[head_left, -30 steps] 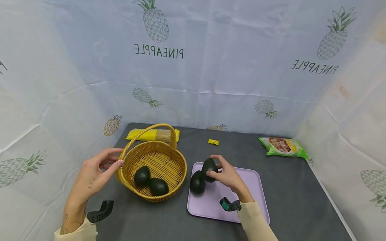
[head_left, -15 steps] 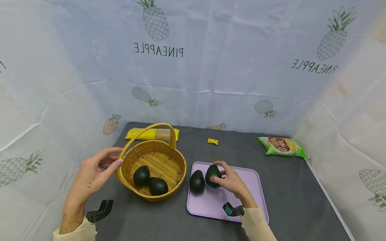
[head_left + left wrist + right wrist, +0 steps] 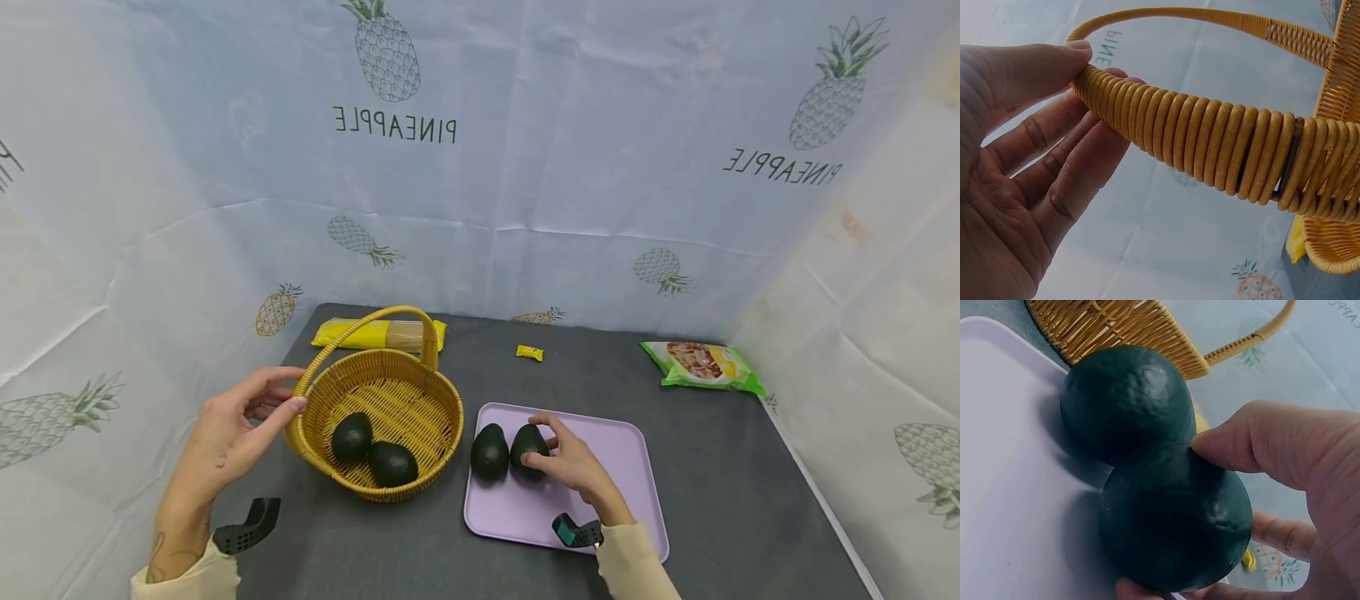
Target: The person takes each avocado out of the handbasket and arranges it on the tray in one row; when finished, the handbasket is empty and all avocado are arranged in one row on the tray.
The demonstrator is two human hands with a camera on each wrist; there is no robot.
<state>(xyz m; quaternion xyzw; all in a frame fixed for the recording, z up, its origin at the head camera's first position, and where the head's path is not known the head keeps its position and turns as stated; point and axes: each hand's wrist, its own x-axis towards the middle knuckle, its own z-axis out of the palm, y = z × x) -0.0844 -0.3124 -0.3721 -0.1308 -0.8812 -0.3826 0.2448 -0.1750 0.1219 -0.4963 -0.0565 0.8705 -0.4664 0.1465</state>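
My left hand pinches the handle of a yellow wicker basket between thumb and fingers; the left wrist view shows the coiled handle up close. Two dark green avocados lie inside, one on the left and one nearer the front. My right hand grips another avocado over the lilac tray, thumb on one side and fingers round the other. Beside it on the tray's left part is a further avocado. In the right wrist view the gripped avocado overlaps its neighbour.
Behind the basket lies a long yellow packet. A small yellow wrapped piece sits at the back middle of the dark table. At the back right is a green-and-white food bag. Pineapple-print cloth surrounds the table.
My right hand has brought its avocado slightly right and down toward the tray, beside the other one. My left hand stays on the basket handle.
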